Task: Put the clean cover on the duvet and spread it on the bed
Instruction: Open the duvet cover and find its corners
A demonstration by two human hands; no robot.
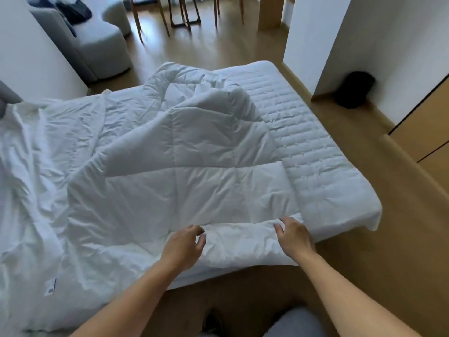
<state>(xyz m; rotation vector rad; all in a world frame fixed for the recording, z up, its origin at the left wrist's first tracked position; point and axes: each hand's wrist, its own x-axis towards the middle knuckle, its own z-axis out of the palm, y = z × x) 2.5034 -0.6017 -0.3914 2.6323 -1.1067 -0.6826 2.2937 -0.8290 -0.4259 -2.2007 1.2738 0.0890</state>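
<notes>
The duvet (194,166) lies on the bed, across the middle and toward the near edge. It is white and puffy, stitched into large squares, with soft creases all over. Its far part is bunched and folded back on itself, so a greyer, shaded panel rises in a hump near the middle of the bed. Its near edge is rolled into a thick fold just in front of the person.

The left hand (184,244) is over that fold with its fingers loosely curled and apart, holding nothing. The right hand (294,235) lies on the fold's right end, its fingers bent over the cloth; I cannot tell whether it actually grips the fold or only rests there.

On the left side of the bed lies the cover (36,166), thinner, white and heavily crumpled, with a small label (51,287) near its near edge. On the right, the bare quilted mattress (315,154) shows beside the duvet. A grey sofa (102,45) stands on the wooden floor (218,45) beyond.
</notes>
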